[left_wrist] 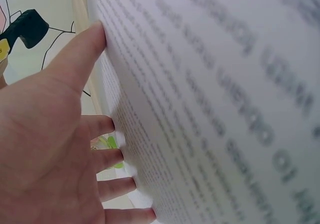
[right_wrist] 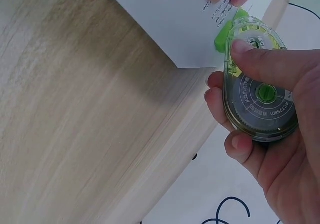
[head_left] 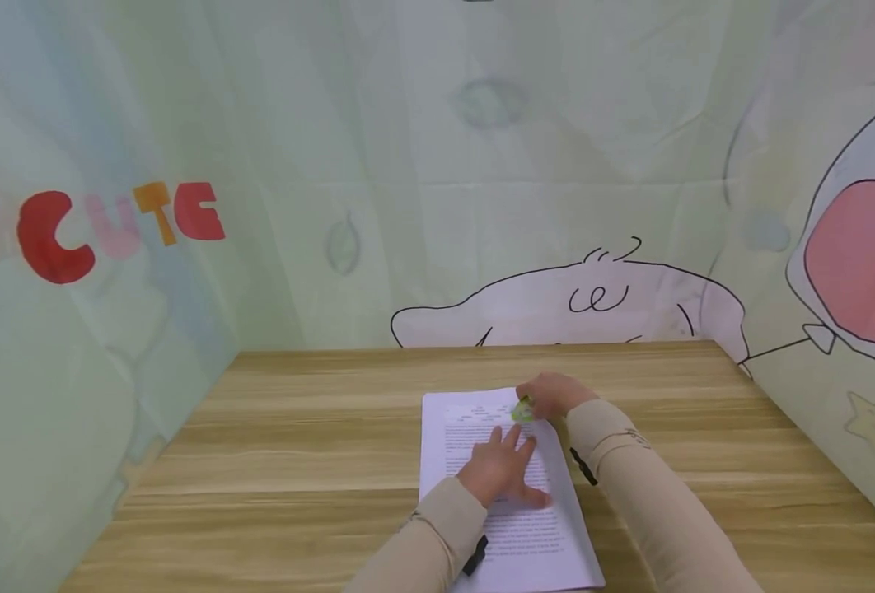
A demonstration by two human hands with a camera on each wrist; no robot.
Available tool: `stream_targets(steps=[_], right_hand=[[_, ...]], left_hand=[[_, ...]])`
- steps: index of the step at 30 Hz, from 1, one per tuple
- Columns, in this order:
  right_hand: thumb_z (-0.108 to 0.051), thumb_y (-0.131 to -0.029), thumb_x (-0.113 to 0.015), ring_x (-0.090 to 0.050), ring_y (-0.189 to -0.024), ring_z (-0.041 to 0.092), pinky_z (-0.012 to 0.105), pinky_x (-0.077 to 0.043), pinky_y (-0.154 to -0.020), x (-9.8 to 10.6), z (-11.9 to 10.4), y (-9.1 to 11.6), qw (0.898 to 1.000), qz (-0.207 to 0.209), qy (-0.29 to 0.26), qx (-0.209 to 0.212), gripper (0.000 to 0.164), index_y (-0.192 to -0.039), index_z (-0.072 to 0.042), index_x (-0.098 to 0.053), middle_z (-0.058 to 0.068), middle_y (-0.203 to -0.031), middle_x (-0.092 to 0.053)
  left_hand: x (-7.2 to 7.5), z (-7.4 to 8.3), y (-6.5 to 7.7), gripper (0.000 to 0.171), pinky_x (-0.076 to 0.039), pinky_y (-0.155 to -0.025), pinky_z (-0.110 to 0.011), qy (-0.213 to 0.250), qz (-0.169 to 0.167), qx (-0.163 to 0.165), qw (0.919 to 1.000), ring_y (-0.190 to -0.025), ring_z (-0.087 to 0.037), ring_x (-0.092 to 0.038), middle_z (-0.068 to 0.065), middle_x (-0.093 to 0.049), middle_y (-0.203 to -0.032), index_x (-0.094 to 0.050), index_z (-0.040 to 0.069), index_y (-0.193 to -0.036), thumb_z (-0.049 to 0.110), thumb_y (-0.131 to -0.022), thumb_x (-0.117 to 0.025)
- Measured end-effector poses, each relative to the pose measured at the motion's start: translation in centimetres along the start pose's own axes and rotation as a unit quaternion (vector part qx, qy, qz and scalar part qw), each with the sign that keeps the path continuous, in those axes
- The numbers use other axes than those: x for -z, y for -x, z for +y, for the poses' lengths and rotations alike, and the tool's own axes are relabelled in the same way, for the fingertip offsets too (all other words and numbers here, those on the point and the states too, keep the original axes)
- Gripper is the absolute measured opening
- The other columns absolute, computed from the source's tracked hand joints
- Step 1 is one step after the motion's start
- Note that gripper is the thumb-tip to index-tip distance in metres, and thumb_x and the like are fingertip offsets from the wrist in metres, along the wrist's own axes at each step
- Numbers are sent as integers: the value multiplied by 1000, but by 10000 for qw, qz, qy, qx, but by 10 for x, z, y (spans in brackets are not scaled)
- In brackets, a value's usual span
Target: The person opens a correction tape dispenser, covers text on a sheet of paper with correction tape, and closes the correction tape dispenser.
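A stack of printed paper [head_left: 515, 553] lies on the wooden table, its pages covered in lines of text. My left hand [head_left: 498, 469] rests on the upper half of the top sheet. Its fingers are spread, and in the left wrist view the fingertips touch the page. At the sheet's upper right corner, my right hand [head_left: 554, 394] grips a correction tape dispenser [right_wrist: 261, 101], clear-cased with green parts. The right thumb [right_wrist: 265, 66] lies across the dispenser's face. Its green tip end [right_wrist: 223, 38] is at the paper, but whether it touches is unclear.
The wooden table [head_left: 297, 461] extends to both sides of the paper. Behind it hangs a pale printed curtain [head_left: 297, 272] with cartoon drawings and the letters CUTE [head_left: 55, 237]. A dark strap piece [head_left: 582, 467] sits at the right wrist.
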State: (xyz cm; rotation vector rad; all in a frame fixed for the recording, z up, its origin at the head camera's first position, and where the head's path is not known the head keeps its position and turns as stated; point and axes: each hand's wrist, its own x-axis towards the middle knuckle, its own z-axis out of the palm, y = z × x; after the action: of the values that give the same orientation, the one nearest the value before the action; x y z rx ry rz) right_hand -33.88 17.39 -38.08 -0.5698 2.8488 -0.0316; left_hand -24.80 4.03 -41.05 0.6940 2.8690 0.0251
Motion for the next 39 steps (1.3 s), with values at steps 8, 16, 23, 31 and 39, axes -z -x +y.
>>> stream_targets(steps=[8,16,23,31,39], right_hand=[[-6,-78,-64,-57,-96,25,43,-47,-86,0,1,1,10000,13,-88,16,41,-119,-14,-61,11,-113,-63],[-6,-79,-64,-57,-89,22,39,-48,-83,0,3,1,9999,88,-6,-93,42,-120,-15,-60,11,-114,-64],[-6,-75,-63,-52,-75,19,33,-45,-69,-6,12,1,9983,470,-289,190,32,-107,-10,-62,8,-94,-65],[-14,-75,-64,-56,-81,22,42,-47,-77,-14,29,13,9913,1069,-761,73,29,-104,-9,-61,6,-91,-64],[-23,-82,-60,-56,-87,24,42,-46,-76,-19,30,23,9728,1235,-1956,-77,31,-111,-11,-59,12,-103,-64]], left_hand=[[0,0,-1,89,-43,-96,-49,-23,-55,15,10000,-136,-31,-32,-4,-30,-150,-37,22,-141,66,-69,-64],[0,0,-3,87,-42,-96,-48,-52,71,-22,10000,-135,-30,-32,-4,-31,-149,-38,22,-141,66,-69,-65],[0,0,-1,89,-41,-98,-48,-60,-63,31,10000,-137,-30,-30,-4,-29,-151,-35,23,-143,67,-70,-63],[0,2,-5,89,-43,-96,-46,-217,-22,-11,9998,-136,-29,-31,-5,-29,-151,-35,23,-142,69,-71,-60],[-3,-8,-8,86,-29,-108,-48,222,-152,-227,9994,-138,-30,-28,-6,-29,-151,-37,20,-142,69,-74,-56]])
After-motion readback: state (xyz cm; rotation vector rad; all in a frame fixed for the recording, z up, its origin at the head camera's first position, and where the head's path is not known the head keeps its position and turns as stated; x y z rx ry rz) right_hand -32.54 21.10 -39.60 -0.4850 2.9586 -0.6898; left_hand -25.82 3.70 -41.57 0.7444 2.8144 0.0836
